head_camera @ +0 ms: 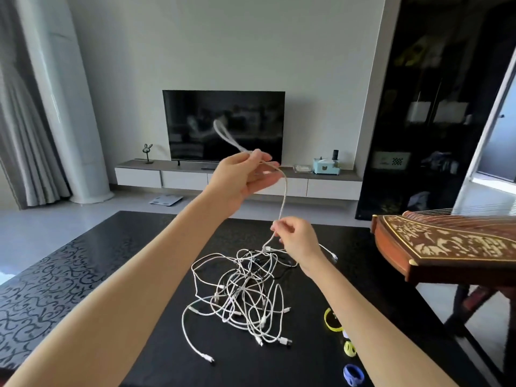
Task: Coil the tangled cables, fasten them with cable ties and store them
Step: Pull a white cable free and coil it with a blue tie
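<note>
With our left hand [245,177] we pinch the white cable [284,196] held high, and with our right hand [300,237] we pinch it lower, above the tangle [240,291] on the tabletop [167,358]. It seems light and limp, so we'd grip near the plugs.

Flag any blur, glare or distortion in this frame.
Head view: the white cable looping above the left hand is motion-blurred; the TV mirrors the room; wide-angle distortion bows the white column and tilts the dark cabinet; the cable tangle is sharp.
</note>
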